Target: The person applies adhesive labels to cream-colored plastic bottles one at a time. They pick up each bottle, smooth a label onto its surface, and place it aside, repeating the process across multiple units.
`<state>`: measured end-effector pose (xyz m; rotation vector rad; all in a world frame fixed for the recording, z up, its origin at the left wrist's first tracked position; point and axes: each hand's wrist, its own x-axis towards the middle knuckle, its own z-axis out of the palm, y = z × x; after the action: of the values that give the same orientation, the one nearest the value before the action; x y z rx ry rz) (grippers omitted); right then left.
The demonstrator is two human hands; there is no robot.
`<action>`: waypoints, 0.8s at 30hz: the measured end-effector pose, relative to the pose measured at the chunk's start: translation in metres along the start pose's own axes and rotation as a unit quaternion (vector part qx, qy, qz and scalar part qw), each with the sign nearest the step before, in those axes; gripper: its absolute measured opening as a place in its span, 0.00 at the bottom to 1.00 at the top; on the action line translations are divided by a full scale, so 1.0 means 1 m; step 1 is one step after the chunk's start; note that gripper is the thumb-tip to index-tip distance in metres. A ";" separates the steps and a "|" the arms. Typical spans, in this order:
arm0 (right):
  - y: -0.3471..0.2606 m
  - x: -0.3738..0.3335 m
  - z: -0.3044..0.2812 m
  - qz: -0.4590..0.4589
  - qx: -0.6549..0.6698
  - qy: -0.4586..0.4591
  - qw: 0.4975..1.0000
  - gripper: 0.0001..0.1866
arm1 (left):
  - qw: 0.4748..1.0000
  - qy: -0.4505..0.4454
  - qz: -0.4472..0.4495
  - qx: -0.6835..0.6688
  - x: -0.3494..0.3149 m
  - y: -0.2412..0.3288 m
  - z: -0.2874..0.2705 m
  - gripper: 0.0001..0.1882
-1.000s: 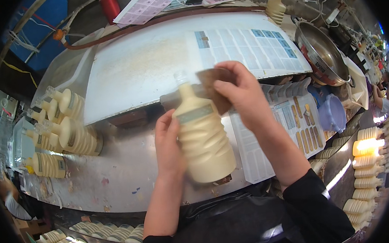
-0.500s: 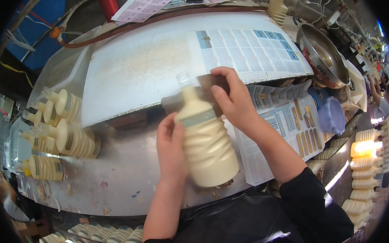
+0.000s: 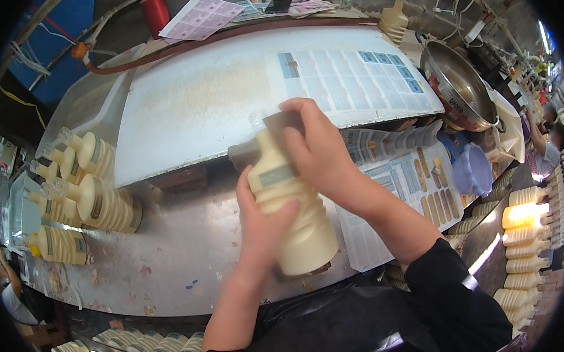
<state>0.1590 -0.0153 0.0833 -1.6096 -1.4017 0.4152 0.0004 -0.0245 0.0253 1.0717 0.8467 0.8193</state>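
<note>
In the head view, both hands are at work around one bottle in front of the person. The left hand is partly curled around the side of the cream bottle, its thumb laid across the front and its fingers along the left edge. The right hand is closed in a pinch, with a dark flat card between thumb and fingers. The bottle stands between the hands, leaning a little, its clear neck pointing away from the person and its base nearest them. A grey-blue label shows just above the left thumb. The card overlaps the bottle's shoulder; whether it touches is hard to tell.

The left forearm rises steeply from the lower edge, while the right one slants in from the lower right, wrist bent over toward the bottle. Beneath the hands is a metal counter. Beyond them lies a white board; to their left is a group of filled bottles, and right of them, label sheets.
</note>
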 end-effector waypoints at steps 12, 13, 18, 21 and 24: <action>-0.013 0.004 0.034 -0.054 -0.072 -0.019 0.996 0.17 | 0.993 0.031 0.059 0.102 0.001 -0.005 -0.002 0.51; 0.000 0.004 0.033 -0.114 -0.108 0.029 0.987 0.17 | 0.993 0.028 0.046 0.103 0.002 -0.003 -0.003 0.52; -0.006 0.003 0.031 -0.046 -0.066 0.001 0.997 0.14 | 0.997 -0.020 0.067 0.012 0.002 -0.010 0.004 0.51; -0.020 0.002 0.036 0.010 -0.040 -0.040 0.998 0.12 | 0.996 -0.029 0.085 0.017 -0.001 -0.009 0.006 0.46; -0.001 0.001 0.034 0.003 -0.077 0.028 0.997 0.12 | 0.997 -0.032 0.075 0.003 0.001 -0.011 0.006 0.45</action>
<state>0.1333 0.0000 0.0669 -1.7369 -1.4150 0.2684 0.0084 -0.0289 0.0158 1.1720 0.7204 0.9037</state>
